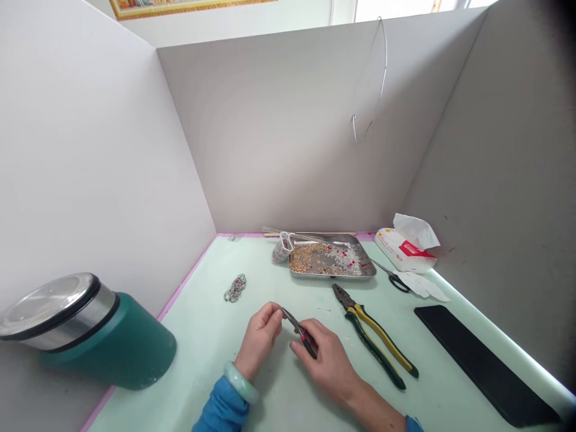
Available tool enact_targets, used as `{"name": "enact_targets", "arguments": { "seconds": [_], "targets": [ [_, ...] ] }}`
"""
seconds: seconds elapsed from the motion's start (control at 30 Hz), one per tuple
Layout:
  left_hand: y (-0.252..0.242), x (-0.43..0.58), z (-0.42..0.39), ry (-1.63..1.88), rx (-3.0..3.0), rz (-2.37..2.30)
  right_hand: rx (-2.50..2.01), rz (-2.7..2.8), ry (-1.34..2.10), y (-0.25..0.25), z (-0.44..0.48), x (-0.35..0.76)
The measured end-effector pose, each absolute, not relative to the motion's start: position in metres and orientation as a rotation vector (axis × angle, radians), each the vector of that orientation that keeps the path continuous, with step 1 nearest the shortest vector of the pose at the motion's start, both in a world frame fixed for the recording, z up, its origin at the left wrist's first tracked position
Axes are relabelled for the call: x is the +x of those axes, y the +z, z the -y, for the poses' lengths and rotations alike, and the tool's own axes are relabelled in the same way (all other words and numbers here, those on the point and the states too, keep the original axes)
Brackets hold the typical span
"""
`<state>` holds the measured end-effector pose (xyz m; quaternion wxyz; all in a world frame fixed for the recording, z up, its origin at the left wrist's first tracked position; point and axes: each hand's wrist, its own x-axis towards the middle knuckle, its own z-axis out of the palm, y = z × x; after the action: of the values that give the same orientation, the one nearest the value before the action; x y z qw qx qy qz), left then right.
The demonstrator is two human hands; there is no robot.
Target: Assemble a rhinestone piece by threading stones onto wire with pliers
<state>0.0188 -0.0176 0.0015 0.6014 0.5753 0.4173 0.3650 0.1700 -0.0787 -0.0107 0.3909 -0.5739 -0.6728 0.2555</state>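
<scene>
My right hand point(327, 359) is closed round the dark handles of small fine-tipped pliers point(294, 324), with a bit of red on the grip. Their narrow metal tip points up and left, meeting the fingertips of my left hand point(261, 333). Thumb and forefinger of that hand are pinched together; whatever lies between them is too small to make out. A pale green bangle point(242, 382) circles my left wrist. To the upper left, a little pile of linked metal rings with red bits point(235, 288) rests on the table.
Large green-and-yellow pliers point(375, 336) lie right of my hands. Behind stands a metal tray point(333, 276) of gold, clear and red beads, with a filled bag point(279, 251) beside it. Scissors point(398, 282), a tissue pack point(400, 252), a black slab point(481, 363) and a green tumbler point(135, 342) surround.
</scene>
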Motion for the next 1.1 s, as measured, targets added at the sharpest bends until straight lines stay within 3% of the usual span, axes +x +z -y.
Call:
{"name": "enact_targets", "arguments": {
  "seconds": [0.17,0.73,1.1],
  "targets": [
    [0.004,0.018,0.018,0.806,1.237,-0.945,-1.466,1.826,0.478,-0.016,0.080,0.173],
    [0.007,0.009,0.015,0.685,1.103,-0.820,-1.416,1.945,0.494,-0.015,0.075,0.180],
    [0.003,0.017,0.018,0.756,1.192,-0.842,-1.227,1.706,1.081,-0.002,0.086,0.162]
  ]
}}
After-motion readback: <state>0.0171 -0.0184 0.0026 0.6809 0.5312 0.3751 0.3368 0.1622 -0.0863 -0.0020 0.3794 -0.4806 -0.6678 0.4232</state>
